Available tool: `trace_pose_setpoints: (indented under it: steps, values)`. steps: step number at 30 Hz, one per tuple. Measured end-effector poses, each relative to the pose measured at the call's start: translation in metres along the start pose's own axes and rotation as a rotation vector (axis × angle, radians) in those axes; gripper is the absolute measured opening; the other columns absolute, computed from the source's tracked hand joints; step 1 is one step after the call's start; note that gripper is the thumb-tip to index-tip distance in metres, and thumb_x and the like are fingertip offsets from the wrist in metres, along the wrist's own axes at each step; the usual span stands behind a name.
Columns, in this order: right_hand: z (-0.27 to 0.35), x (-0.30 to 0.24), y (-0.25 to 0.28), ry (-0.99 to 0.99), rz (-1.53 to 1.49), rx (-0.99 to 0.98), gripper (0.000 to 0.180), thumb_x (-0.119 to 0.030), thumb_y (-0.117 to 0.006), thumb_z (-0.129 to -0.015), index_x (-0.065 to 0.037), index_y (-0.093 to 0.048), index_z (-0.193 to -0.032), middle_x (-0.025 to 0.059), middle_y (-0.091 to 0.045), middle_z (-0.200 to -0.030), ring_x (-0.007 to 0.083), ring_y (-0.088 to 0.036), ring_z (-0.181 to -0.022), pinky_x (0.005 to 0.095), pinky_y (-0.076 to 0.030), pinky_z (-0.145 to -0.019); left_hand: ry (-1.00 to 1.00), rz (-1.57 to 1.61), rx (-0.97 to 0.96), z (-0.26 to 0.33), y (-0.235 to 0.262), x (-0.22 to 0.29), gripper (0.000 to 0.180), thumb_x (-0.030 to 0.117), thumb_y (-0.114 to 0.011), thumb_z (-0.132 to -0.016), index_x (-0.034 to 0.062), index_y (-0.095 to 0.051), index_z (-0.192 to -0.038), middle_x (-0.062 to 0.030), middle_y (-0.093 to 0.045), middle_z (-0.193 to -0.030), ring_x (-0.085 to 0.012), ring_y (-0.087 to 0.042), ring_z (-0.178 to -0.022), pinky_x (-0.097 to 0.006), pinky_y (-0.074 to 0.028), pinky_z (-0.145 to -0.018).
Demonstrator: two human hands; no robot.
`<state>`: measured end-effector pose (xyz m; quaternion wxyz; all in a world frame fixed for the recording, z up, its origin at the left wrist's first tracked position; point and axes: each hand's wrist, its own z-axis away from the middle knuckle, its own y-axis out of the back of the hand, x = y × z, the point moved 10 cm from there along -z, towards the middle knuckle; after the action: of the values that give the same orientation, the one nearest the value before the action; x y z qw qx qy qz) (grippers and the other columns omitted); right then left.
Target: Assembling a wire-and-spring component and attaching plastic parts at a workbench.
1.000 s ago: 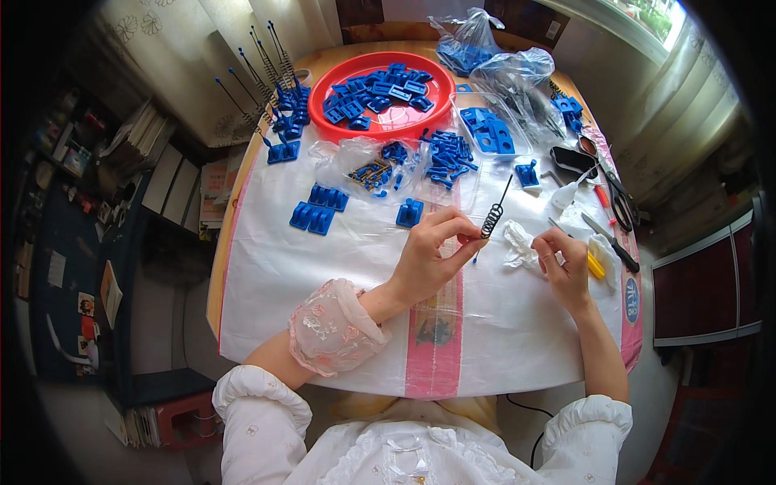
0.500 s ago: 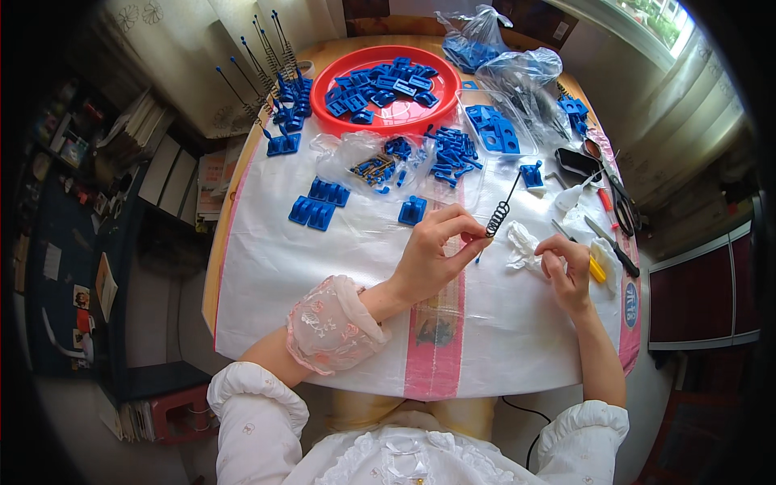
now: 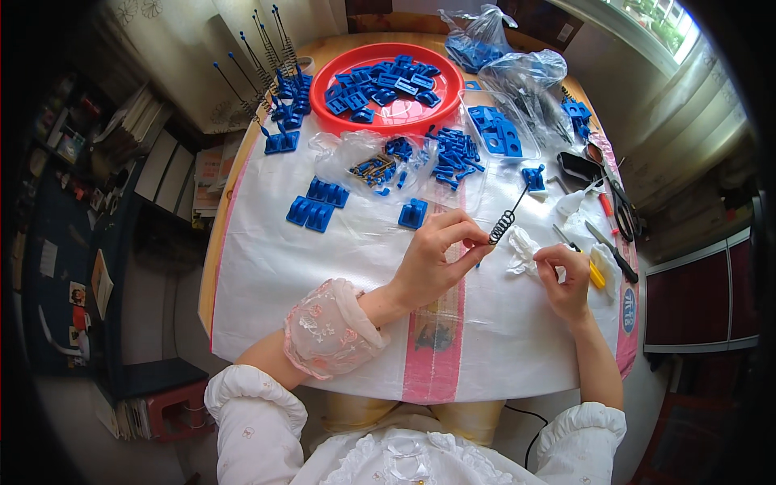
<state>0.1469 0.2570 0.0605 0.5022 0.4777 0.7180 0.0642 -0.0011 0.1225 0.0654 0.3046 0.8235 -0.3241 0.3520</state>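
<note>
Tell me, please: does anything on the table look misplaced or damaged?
A white wad, perhaps tissue, just left of the right hand looks untidy: it lies crumpled near the yellow-handled tool. No damage stands out.

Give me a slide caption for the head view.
Left hand pinches a black coil spring, right hand near a crumpled white wad; red tray of blue parts beyond.

The black spring is partly hidden by the left hand. Whether anything is held by the right hand cannot be told. The white garment is cut off below.
</note>
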Motion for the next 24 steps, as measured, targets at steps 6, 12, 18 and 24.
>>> trace_pose_setpoints:
  steps: [6, 12, 18, 24]
  values:
    - [0.001, 0.007, -0.003, -0.08, -0.097, -0.045, 0.007, 0.005, -0.061, -0.079, 0.0, -0.066, -0.081, 0.0034, -0.059, -0.062, 0.008, -0.051, -0.05, 0.0226, -0.038, -0.049, 0.016, 0.009, 0.003, 0.0, 0.0, -0.003, 0.01, -0.001, -0.074, -0.08, 0.0003, -0.067, -0.086, -0.0054, -0.062, -0.084, -0.0145, -0.061, -0.077, -0.026, -0.048, -0.068]
    - [-0.003, 0.001, -0.007, -0.034, -0.092, -0.099, 0.014, 0.006, -0.058, -0.077, 0.0, -0.068, -0.085, 0.0054, -0.062, -0.065, 0.0089, -0.051, -0.049, 0.0234, -0.037, -0.048, 0.044, 0.012, -0.01, 0.0, -0.002, -0.006, 0.01, -0.002, -0.074, -0.08, 0.0012, -0.069, -0.088, -0.0045, -0.062, -0.084, -0.0132, -0.06, -0.076, -0.025, -0.047, -0.068]
    - [-0.005, -0.01, -0.013, 0.025, -0.02, -0.132, 0.017, 0.008, -0.059, -0.076, -0.001, -0.069, -0.086, 0.0041, -0.062, -0.064, 0.0072, -0.048, -0.047, 0.0224, -0.035, -0.044, 0.039, 0.002, -0.021, 0.0, -0.004, -0.008, 0.01, -0.002, -0.074, -0.08, 0.0014, -0.069, -0.089, -0.0044, -0.062, -0.085, -0.013, -0.06, -0.077, -0.025, -0.047, -0.068]
    - [-0.005, -0.011, -0.015, 0.016, -0.01, -0.142, 0.016, 0.007, -0.06, -0.077, -0.001, -0.07, -0.087, 0.0038, -0.063, -0.065, 0.0071, -0.049, -0.047, 0.0222, -0.036, -0.044, 0.036, -0.013, -0.028, 0.0, -0.004, -0.008, 0.011, -0.002, -0.074, -0.08, 0.0019, -0.069, -0.088, -0.0047, -0.063, -0.085, -0.0135, -0.061, -0.078, -0.025, -0.047, -0.068]
